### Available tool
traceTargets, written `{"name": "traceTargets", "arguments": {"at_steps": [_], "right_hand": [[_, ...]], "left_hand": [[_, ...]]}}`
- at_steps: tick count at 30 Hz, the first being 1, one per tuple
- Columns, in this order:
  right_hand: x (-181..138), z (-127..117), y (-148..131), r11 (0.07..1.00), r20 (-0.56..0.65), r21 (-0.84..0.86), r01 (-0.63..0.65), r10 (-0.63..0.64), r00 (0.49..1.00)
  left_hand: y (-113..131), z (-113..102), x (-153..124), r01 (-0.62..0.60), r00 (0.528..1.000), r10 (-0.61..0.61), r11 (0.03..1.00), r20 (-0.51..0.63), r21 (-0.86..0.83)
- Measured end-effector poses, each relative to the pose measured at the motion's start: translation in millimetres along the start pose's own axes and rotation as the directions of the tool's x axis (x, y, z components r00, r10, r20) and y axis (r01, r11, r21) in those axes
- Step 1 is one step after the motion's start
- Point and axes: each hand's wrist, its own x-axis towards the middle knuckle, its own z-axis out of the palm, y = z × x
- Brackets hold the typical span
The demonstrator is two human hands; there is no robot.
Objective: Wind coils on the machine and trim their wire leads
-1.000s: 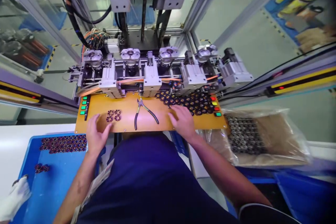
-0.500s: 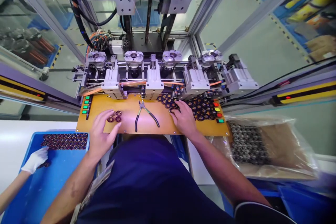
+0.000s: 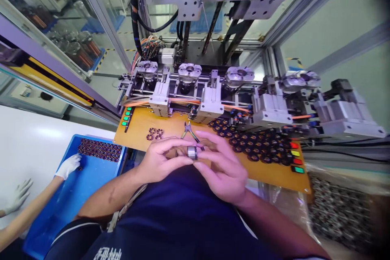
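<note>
My left hand (image 3: 164,158) and my right hand (image 3: 221,166) have come together in front of my body. Between them is a small motor stator core (image 3: 192,152), a silvery ring with a black edge. The left thumb and forefinger pinch it from one side; the right fingers close on its other side and partly hide it. Just beyond the hands lie cutting pliers (image 3: 188,128), their handles partly covered. To the left, several small dark-red wound rings (image 3: 151,134) rest on the orange board (image 3: 138,124).
Many black stator cores (image 3: 262,146) crowd the board's right side. Behind stands a machine with round metal fixtures (image 3: 190,71). A co-worker's gloved hand (image 3: 69,165) reaches into a blue tray (image 3: 76,199) at left. A plastic-lined box of metal cores (image 3: 338,207) is at right.
Both hands have left the board and met in front of my body, now with a stator core between them. The view has shifted, and a second co-worker's glove shows at left.
</note>
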Motion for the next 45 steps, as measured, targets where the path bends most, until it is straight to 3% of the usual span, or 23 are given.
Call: {"name": "traceTargets", "arguments": {"at_steps": [3, 5, 8, 10, 12, 14, 16, 19, 22, 25, 30, 45], "right_hand": [[9, 4, 3, 0.984, 0.071, 0.133, -0.114, 0.106, 0.992], [15, 7, 3, 0.964, 0.115, 0.206, -0.167, 0.145, 0.983], [29, 10, 6, 0.933, 0.238, 0.281, -0.225, 0.159, 0.958], [48, 9, 12, 0.935, 0.325, 0.280, -0.220, 0.123, 0.938], [81, 7, 24, 0.969, 0.386, 0.213, -0.124, 0.034, 0.922], [126, 9, 42, 0.993, 0.413, 0.078, 0.087, -0.111, 0.904], [178, 20, 64, 0.947, 0.418, -0.083, 0.309, -0.248, 0.874], [247, 52, 97, 0.915, 0.442, -0.148, 0.375, -0.278, 0.853], [285, 89, 121, 0.889, 0.513, -0.164, 0.428, -0.294, 0.807], [294, 111, 136, 0.867, 0.587, -0.165, 0.471, -0.297, 0.753], [290, 113, 149, 0.852, 0.646, -0.197, 0.485, -0.259, 0.718], [291, 117, 141, 0.761, 0.683, -0.412, 0.501, -0.106, 0.723]], "left_hand": [[0, -6, 3, -0.183, 0.979, 0.194, 0.970, -0.059, 0.162], [-1, -10, 4, -0.237, 0.961, 0.261, 0.946, -0.090, 0.223], [-9, -18, 0, -0.236, 0.952, 0.277, 0.934, -0.129, 0.267], [-22, -29, -8, -0.164, 0.956, 0.226, 0.941, -0.186, 0.296], [-43, -41, -18, -0.014, 0.934, 0.134, 0.941, -0.331, 0.339], [-70, -54, -29, 0.139, 0.863, 0.067, 0.921, -0.501, 0.363], [-99, -62, -38, 0.218, 0.800, 0.048, 0.906, -0.598, 0.364], [-136, -66, -46, 0.257, 0.759, 0.032, 0.903, -0.650, 0.345], [-157, -62, -49, 0.274, 0.730, 0.013, 0.911, -0.683, 0.310], [-164, -60, -51, 0.287, 0.707, -0.005, 0.916, -0.708, 0.279], [-162, -59, -51, 0.290, 0.725, -0.023, 0.916, -0.688, 0.276], [-156, -60, -50, 0.242, 0.775, 0.050, 0.897, -0.630, 0.370]]}}
